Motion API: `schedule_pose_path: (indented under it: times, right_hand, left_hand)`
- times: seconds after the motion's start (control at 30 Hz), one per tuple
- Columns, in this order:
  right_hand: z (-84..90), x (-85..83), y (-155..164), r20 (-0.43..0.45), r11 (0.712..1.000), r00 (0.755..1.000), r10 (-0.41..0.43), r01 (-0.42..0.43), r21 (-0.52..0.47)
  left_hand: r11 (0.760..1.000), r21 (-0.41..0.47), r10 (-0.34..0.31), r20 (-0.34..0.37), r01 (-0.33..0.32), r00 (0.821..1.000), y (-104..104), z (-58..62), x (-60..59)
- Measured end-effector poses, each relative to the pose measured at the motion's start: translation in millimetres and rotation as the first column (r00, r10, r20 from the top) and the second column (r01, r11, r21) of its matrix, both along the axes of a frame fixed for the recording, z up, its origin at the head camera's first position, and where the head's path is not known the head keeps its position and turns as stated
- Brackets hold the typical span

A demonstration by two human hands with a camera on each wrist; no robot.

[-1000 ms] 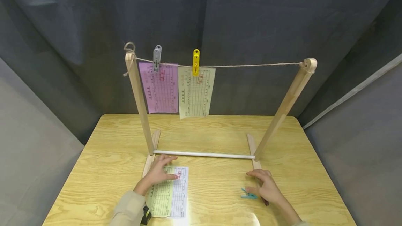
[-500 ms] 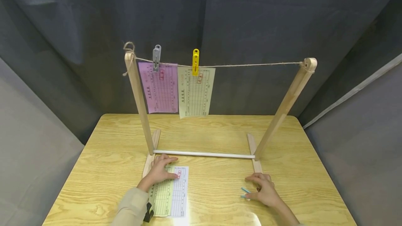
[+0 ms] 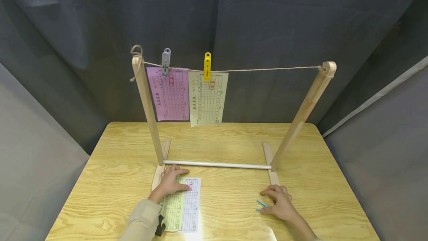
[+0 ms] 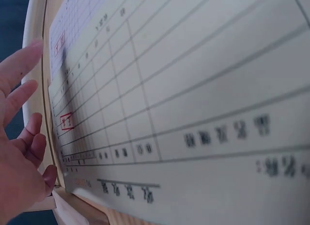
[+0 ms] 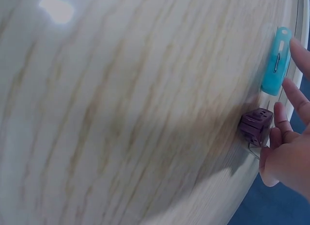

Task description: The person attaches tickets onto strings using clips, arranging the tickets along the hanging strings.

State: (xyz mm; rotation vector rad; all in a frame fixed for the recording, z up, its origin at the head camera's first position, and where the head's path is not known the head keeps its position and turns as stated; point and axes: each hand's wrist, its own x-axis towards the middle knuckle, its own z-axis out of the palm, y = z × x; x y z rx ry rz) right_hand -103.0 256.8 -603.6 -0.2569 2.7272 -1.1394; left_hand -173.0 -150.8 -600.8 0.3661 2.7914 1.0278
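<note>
- Two hands lie low in the frame: left hand presses the green sheet, fingers flat and released.
- Right hand touches the blue clip, fingers relaxed, on the surface.

A light wooden worktop with a strong grain and rounded corners carries everything. A wooden stand rests on it by two flat feet, a left foot and a right foot, with a white rod running low between them. In front of the left foot two printed sheets lie flat, a pale green sheet partly over a white sheet; a left hand rests flat on their far end. Near the right foot a blue clothes peg lies on the wood, a right hand touching it. The right wrist view shows a small dark brown block beside that peg.
</note>
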Motion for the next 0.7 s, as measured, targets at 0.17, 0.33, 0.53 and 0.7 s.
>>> schedule_pose_path:
  times: [0.17,0.33,0.53,0.7]
  right_hand:
    - [-1.1,-0.1,-1.2,-0.002,0.999,1.0,0.002,-0.002,0.033]
    - [-1.3,0.5,-2.3,-0.016,0.999,1.0,0.011,-0.011,0.043]
    - [-0.8,1.9,-4.8,-0.017,0.999,1.0,0.011,-0.011,0.037]
    - [-1.8,1.8,-6.9,-0.018,0.998,1.0,-0.007,0.008,0.069]
  left_hand:
    - [1.0,-0.012,0.007,0.007,-0.007,1.0,1.5,-1.8,-1.6]
    - [1.0,-0.027,0.0,0.011,0.0,1.0,3.0,-3.6,-2.9]
    - [0.999,-0.041,-0.002,-0.001,0.002,1.0,5.9,-4.8,-4.3]
    - [0.999,-0.048,0.006,-0.01,-0.006,1.0,8.1,-5.5,-6.5]
